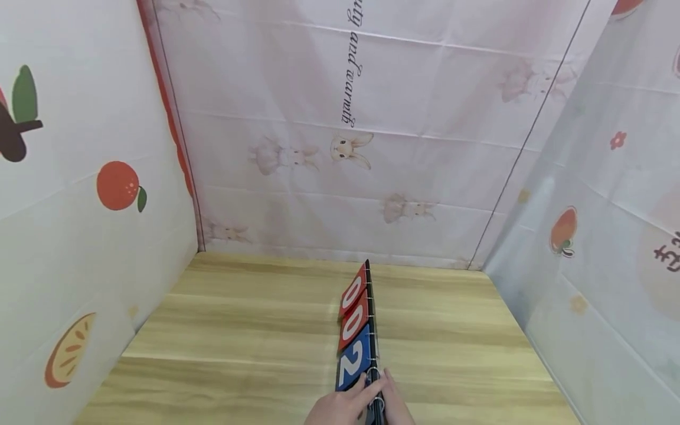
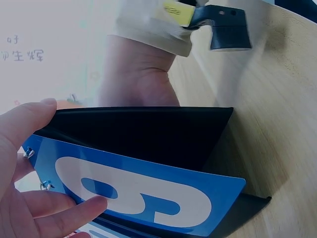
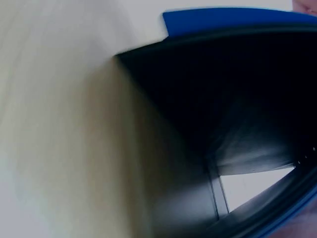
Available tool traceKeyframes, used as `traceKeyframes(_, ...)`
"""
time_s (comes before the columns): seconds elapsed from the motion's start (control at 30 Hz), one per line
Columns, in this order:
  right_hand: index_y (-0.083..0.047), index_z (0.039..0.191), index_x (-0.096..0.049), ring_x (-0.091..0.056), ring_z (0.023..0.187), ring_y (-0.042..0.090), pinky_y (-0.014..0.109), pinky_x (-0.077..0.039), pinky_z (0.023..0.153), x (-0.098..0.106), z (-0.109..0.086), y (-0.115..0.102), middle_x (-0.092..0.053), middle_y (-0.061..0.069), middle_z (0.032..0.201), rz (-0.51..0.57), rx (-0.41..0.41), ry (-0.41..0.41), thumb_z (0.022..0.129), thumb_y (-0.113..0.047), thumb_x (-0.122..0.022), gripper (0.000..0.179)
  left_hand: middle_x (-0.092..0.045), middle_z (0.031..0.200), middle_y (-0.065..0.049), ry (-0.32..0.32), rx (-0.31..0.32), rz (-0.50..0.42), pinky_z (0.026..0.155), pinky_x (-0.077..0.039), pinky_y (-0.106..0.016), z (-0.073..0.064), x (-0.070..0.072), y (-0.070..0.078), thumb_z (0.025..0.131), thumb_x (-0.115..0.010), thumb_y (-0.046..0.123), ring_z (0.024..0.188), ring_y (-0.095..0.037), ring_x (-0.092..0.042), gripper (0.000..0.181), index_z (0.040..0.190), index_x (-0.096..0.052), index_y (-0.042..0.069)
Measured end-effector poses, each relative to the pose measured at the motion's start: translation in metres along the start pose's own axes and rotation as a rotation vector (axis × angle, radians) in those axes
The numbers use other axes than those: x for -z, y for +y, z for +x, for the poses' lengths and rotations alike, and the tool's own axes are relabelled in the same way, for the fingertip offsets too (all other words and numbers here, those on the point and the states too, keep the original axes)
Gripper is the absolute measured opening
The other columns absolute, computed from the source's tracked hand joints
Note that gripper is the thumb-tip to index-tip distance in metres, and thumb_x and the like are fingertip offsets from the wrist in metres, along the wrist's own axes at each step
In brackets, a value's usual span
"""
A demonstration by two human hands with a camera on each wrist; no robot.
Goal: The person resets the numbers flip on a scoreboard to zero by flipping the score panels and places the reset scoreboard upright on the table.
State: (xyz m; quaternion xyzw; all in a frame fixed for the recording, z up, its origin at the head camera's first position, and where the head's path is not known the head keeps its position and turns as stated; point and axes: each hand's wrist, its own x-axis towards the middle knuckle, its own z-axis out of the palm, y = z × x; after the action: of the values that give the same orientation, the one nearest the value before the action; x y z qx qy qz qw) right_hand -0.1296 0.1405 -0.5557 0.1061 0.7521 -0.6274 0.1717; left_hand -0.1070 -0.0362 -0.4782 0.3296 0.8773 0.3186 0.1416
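A black tabletop flip scoreboard stands like a tent, with red 0 cards and a blue 2 card on its left face. Metal rings bind the cards along its top edge. My left hand holds the near end: its thumb lies on the black panel, its fingers across a blue card with a white 6 or 9. On the other side, my right hand grips the top edge near the rings, partly hidden by the board. The scoreboard's hollow black inside fills much of the right wrist view.
The scoreboard stands on a wood-grain table. Printed cloth walls enclose the left, back and right sides. A black device is strapped at my right sleeve.
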Motion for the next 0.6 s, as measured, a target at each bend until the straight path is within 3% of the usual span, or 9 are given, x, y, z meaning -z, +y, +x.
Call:
traceKeyframes(0.1, 0.013, 0.142, 0.000, -0.009, 0.129, 0.056, 0.061, -0.025, 0.099, 0.003, -0.003, -0.003, -0.002, 0.040, 0.141, 0.050, -0.026, -0.045, 0.093, -0.063, -0.025, 0.094, -0.056, 0.128, -0.015, 0.010, -0.011, 0.005, 0.053, -0.046, -0.024, 0.000, 0.000, 0.000, 0.087, -0.052, 0.057, 0.052, -0.003, -0.050, 0.063, 0.144, -0.031, 0.040)
traceKeyframes(0.2, 0.010, 0.143, 0.000, -0.027, 0.125, 0.051, 0.058, -0.036, 0.094, 0.001, -0.010, -0.009, -0.017, 0.039, 0.138, 0.120, 0.004, -0.101, 0.093, -0.065, -0.021, 0.092, -0.055, 0.128, -0.015, 0.012, -0.011, -0.009, 0.054, -0.047, -0.026, -0.001, 0.001, -0.001, 0.088, -0.053, 0.053, 0.053, -0.005, -0.053, 0.061, 0.144, -0.034, 0.036)
traceKeyframes(0.23, 0.011, 0.143, 0.002, -0.026, 0.125, 0.051, 0.057, -0.037, 0.094, 0.000, -0.013, -0.012, -0.015, 0.040, 0.138, 0.145, 0.032, -0.112, 0.093, -0.064, -0.020, 0.092, -0.054, 0.129, -0.015, 0.005, -0.004, -0.007, 0.055, -0.047, -0.026, -0.001, 0.002, 0.000, 0.088, -0.052, 0.055, 0.054, -0.005, -0.054, 0.061, 0.144, -0.034, 0.036)
traceKeyframes(0.33, 0.003, 0.145, 0.010, -0.016, 0.131, 0.048, 0.060, -0.028, 0.099, 0.002, -0.016, -0.020, -0.005, 0.034, 0.144, 0.231, 0.017, -0.140, 0.092, -0.066, -0.022, 0.093, -0.053, 0.131, -0.013, -0.016, 0.005, 0.030, 0.061, -0.051, -0.031, 0.003, 0.004, 0.003, 0.086, -0.051, 0.060, 0.065, -0.009, -0.062, 0.065, 0.144, -0.030, 0.039)
traceKeyframes(0.4, 0.004, 0.144, 0.014, 0.004, 0.133, 0.049, 0.064, -0.010, 0.102, 0.003, -0.015, -0.024, 0.011, 0.032, 0.146, 0.215, 0.030, -0.096, 0.092, -0.066, -0.025, 0.095, -0.052, 0.132, -0.014, 0.000, -0.017, 0.073, 0.066, -0.053, -0.034, 0.006, 0.004, 0.006, 0.084, -0.052, 0.062, 0.076, -0.011, -0.065, 0.070, 0.145, -0.028, 0.040)
traceKeyframes(0.43, 0.004, 0.144, 0.013, 0.012, 0.132, 0.049, 0.066, -0.002, 0.101, 0.004, -0.014, -0.026, 0.016, 0.032, 0.146, 0.197, 0.040, -0.076, 0.093, -0.064, -0.026, 0.094, -0.052, 0.132, -0.015, 0.022, -0.039, 0.092, 0.065, -0.052, -0.033, 0.007, 0.003, 0.007, 0.083, -0.054, 0.061, 0.074, -0.010, -0.064, 0.071, 0.146, -0.027, 0.039)
traceKeyframes(0.47, 0.004, 0.145, 0.011, 0.014, 0.132, 0.050, 0.067, 0.003, 0.099, 0.005, -0.013, -0.027, 0.015, 0.031, 0.147, 0.170, 0.045, -0.052, 0.094, -0.062, -0.026, 0.092, -0.051, 0.132, -0.016, 0.045, -0.059, 0.104, 0.063, -0.052, -0.033, 0.008, 0.003, 0.007, 0.083, -0.056, 0.059, 0.070, -0.009, -0.063, 0.072, 0.146, -0.027, 0.038)
traceKeyframes(0.6, 0.007, 0.146, 0.001, 0.008, 0.133, 0.049, 0.067, 0.001, 0.099, 0.004, -0.013, -0.024, 0.005, 0.032, 0.148, 0.081, 0.072, 0.030, 0.098, -0.054, -0.026, 0.082, -0.050, 0.132, -0.020, 0.098, -0.100, 0.133, 0.058, -0.051, -0.031, 0.005, -0.001, 0.008, 0.084, -0.062, 0.052, 0.064, -0.007, -0.060, 0.073, 0.146, -0.029, 0.034)
